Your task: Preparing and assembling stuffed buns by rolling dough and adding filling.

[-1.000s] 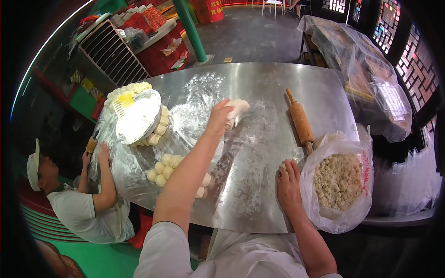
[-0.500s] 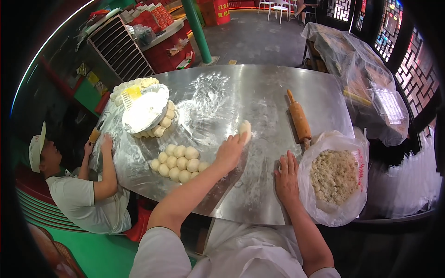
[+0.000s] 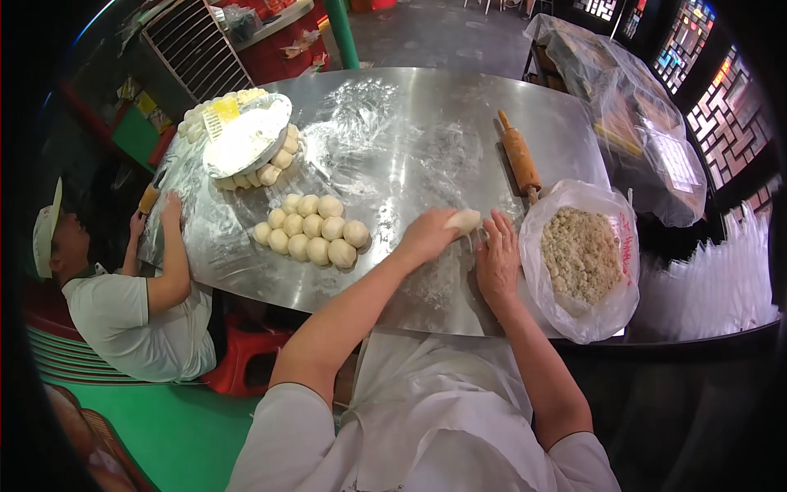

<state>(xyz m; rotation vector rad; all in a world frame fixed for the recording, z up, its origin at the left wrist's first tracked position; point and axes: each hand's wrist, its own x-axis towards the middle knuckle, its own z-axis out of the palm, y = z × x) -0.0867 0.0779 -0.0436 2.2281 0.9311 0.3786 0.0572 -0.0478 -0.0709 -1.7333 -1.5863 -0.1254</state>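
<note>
My left hand (image 3: 428, 235) is closed round one end of a pale, elongated piece of dough (image 3: 465, 220), just above or on the steel table. Close by on the right, my right hand (image 3: 498, 258) has its fingers stretched out and holds nothing; its fingertips come near the dough's free end. Left of my hands, several round dough balls (image 3: 305, 225) sit in rows on the table. Beside my right hand stands an opened clear plastic bag (image 3: 537, 271) filled with a crumbly beige filling (image 3: 580, 254). A wooden rolling pin (image 3: 520, 156) lies just beyond the bag.
A metal bowl of white flour (image 3: 250, 139) with a yellow scraper (image 3: 217, 117) rests among more dough balls (image 3: 279, 158) at the far left. A co-worker (image 3: 135, 307) sits at the table's left end, a hand near a small rolling pin (image 3: 148, 199). Plastic-covered racks (image 3: 631, 123) stand at right.
My left hand has brought the dough nearer to me and to the right, towards my right hand. The view has tilted down. My right hand has stayed near the bag.
</note>
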